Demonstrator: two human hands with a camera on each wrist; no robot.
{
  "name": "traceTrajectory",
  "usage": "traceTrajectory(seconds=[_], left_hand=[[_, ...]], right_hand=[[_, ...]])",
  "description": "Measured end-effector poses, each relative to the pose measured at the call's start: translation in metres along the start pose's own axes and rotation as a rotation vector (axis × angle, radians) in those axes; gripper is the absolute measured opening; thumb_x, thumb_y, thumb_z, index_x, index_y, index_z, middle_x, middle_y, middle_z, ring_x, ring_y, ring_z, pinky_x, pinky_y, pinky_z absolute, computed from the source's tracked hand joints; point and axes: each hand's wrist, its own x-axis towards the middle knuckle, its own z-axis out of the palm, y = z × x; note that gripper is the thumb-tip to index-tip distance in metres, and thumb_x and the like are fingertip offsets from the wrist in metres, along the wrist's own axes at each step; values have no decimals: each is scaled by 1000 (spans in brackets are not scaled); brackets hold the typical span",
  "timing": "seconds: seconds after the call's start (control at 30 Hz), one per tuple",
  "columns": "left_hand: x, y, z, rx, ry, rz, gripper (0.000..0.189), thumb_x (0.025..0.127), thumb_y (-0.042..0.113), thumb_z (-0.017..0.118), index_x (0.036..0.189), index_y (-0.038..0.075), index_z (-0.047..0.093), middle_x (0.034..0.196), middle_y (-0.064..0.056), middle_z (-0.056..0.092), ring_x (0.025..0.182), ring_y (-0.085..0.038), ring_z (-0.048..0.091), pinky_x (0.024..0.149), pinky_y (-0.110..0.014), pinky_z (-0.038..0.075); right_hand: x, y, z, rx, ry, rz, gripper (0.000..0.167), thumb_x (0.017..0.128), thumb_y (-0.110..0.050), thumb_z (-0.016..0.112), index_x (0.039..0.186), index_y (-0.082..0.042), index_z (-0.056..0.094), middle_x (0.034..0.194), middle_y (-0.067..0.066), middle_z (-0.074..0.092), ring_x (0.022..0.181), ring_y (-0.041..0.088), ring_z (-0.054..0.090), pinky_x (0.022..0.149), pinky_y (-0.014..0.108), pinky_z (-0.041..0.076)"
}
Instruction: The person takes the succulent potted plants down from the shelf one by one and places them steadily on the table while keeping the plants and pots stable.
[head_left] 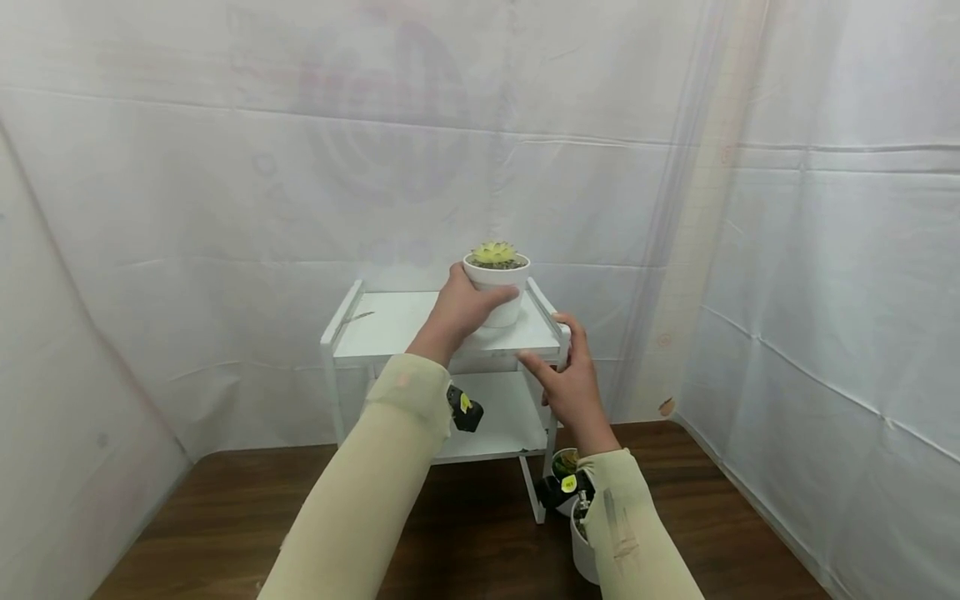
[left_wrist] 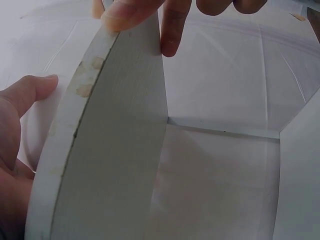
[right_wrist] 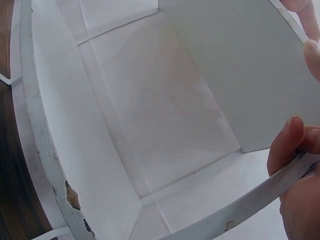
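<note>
A small white pot with a yellow-green succulent is held in my left hand, thumb across its front. It stands upright over the right half of the top tier of a white two-tier shelf rack. My right hand grips the rack's front right corner, thumb at the front edge and fingers round the outer side. In the right wrist view, right-hand fingers curl over a white bar of the rack. The left wrist view looks up at the top tier's underside, with the left hand beside its edge.
Two more potted plants, one at the back and one nearer, stand on the brown wooden table by the rack's right leg, partly behind the right sleeve. The lower tier lies under the top one. White sheeting surrounds the table.
</note>
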Motion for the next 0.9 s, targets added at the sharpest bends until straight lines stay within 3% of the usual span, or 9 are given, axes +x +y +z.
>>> traceTrajectory(seconds=[0.4, 0.67, 0.9], left_hand=[[1, -4, -6, 3, -2, 20, 99, 81, 49, 74, 154, 15, 15, 149, -7, 41, 134, -24, 44, 111, -45, 37], [-3, -3, -13, 11, 10, 26, 100, 81, 49, 74, 154, 14, 14, 151, -8, 39, 137, -23, 41, 114, -43, 34], [-4, -5, -21, 11, 22, 16, 103, 80, 49, 75, 155, 15, 12, 150, -6, 39, 136, -21, 41, 113, -41, 35]], right_hand=[[3, 4, -1, 9, -7, -8, 71, 91, -19, 69, 148, -19, 26, 99, 17, 56, 44, 11, 42, 43, 27, 43], [16, 33, -3, 23, 1, -4, 73, 89, -28, 72, 145, -35, 27, 100, 14, 55, 42, 14, 40, 42, 29, 43], [17, 37, -4, 14, 11, -29, 72, 88, -32, 72, 144, -35, 29, 104, 16, 56, 42, 13, 39, 42, 31, 43]])
